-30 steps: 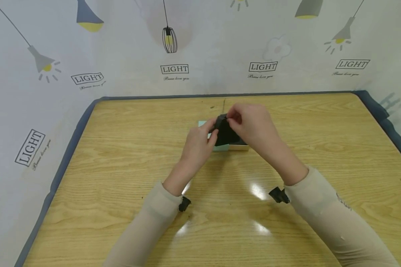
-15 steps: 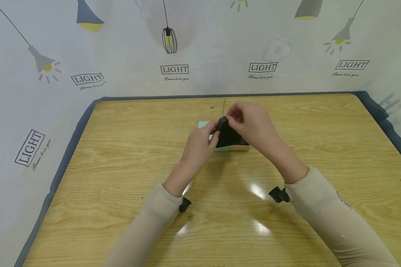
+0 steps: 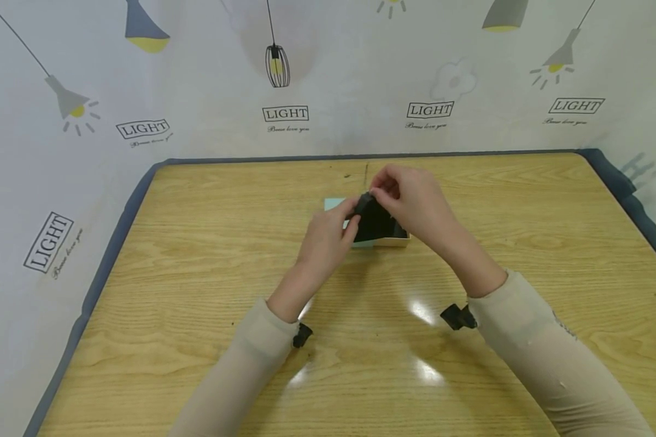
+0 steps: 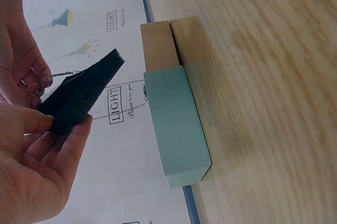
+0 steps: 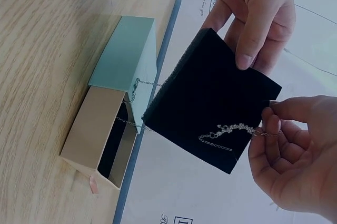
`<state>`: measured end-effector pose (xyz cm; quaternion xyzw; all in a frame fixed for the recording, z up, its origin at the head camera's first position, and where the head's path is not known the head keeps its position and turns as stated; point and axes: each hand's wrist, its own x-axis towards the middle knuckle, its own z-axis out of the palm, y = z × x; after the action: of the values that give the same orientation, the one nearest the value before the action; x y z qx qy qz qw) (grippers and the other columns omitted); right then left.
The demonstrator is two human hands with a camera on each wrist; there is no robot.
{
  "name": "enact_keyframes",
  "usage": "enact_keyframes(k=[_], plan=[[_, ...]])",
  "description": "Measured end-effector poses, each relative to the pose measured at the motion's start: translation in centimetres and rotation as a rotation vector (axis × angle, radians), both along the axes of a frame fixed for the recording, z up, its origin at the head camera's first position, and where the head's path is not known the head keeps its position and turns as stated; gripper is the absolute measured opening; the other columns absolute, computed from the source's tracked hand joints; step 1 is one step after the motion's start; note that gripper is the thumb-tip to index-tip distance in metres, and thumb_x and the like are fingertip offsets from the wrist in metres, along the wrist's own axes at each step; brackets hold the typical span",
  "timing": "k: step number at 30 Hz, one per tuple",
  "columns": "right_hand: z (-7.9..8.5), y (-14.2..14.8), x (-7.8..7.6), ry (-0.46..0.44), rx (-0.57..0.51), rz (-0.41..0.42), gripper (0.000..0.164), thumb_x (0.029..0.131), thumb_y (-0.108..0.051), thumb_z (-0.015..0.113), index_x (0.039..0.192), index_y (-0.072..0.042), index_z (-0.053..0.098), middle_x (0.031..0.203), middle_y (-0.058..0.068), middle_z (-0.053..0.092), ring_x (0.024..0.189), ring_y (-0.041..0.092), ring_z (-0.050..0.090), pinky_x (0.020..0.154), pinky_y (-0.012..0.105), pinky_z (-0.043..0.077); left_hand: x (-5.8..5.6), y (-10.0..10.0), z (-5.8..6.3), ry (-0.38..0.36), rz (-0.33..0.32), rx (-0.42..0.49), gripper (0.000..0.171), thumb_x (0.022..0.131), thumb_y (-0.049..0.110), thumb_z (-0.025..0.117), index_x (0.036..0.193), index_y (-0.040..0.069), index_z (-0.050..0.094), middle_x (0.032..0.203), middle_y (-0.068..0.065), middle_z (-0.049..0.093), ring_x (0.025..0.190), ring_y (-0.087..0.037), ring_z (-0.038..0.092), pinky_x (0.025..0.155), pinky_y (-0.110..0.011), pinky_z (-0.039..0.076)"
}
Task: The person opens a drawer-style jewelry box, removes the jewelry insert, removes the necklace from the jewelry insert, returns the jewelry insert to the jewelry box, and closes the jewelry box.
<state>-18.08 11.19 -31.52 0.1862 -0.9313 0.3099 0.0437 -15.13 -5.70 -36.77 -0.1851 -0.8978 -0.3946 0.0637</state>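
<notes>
My left hand (image 3: 326, 237) holds a black foam pad (image 5: 216, 92) by one side, thumb on one face and fingers behind it. A fine silver chain necklace (image 5: 239, 127) with a sparkling piece lies across the pad's face. My right hand (image 5: 297, 155) pinches the chain at the pad's edge with thumb and fingertips. In both wrist views, more chain hangs from the pad's other side towards a jewellery box. The box has a mint-green sleeve (image 4: 176, 124) and a beige drawer (image 5: 95, 121), partly pulled out. In the head view, my hands and the pad hide much of it.
The box stands on a wood-grain table (image 3: 361, 364), just beyond my hands. A pink ribbon tab (image 5: 93, 184) sticks out of the drawer. A patterned white wall covering (image 3: 355, 73) rises behind the table's far edge.
The black pad has tipped and sunk slightly, showing more of its face in the head view. My right hand has risen a little at its edge; my left hand has shifted slightly.
</notes>
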Motion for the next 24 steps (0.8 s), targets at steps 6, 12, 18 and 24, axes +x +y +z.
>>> enact_keyframes(k=[6,12,18,24], plan=[[0.14,-0.07,0.04,-0.016,0.0,-0.011,0.012,0.097,-0.015,0.065,0.101,-0.004,0.068,0.091,0.013,0.071,0.078,0.023,0.064,0.071,0.037,0.055,0.02,-0.02,0.04,0.016,0.005,-0.03,0.027,0.102,0.009,0.054,0.129,0.006,0.062,0.12,-0.013,0.073,0.104,-0.022,0.072,0.076,-0.032,0.061],[0.16,-0.09,0.03,-0.026,-0.01,-0.022,0.012,0.097,-0.015,0.065,0.101,-0.004,0.068,0.091,0.013,0.071,0.078,0.023,0.063,0.071,0.036,0.053,0.07,-0.04,0.11,0.009,-0.004,-0.051,0.03,0.103,0.01,0.053,0.132,0.006,0.061,0.121,-0.013,0.072,0.104,-0.022,0.072,0.077,-0.031,0.062],[0.11,-0.07,-0.04,-0.027,-0.018,-0.036,0.013,0.097,-0.015,0.064,0.101,-0.003,0.068,0.092,0.013,0.071,0.079,0.024,0.062,0.071,0.036,0.052,0.04,-0.04,0.08,0.014,-0.006,-0.066,0.03,0.103,0.011,0.054,0.132,0.006,0.061,0.121,-0.012,0.072,0.107,-0.022,0.071,0.081,-0.033,0.061],[-0.01,0.02,-0.13,-0.008,-0.037,-0.046,0.013,0.097,-0.015,0.064,0.1,-0.003,0.068,0.092,0.014,0.071,0.078,0.025,0.061,0.07,0.035,0.05,0.05,0.02,0.14,0.012,-0.012,-0.075,0.03,0.103,0.011,0.053,0.132,0.006,0.061,0.121,-0.012,0.072,0.104,-0.023,0.072,0.079,-0.033,0.061]])
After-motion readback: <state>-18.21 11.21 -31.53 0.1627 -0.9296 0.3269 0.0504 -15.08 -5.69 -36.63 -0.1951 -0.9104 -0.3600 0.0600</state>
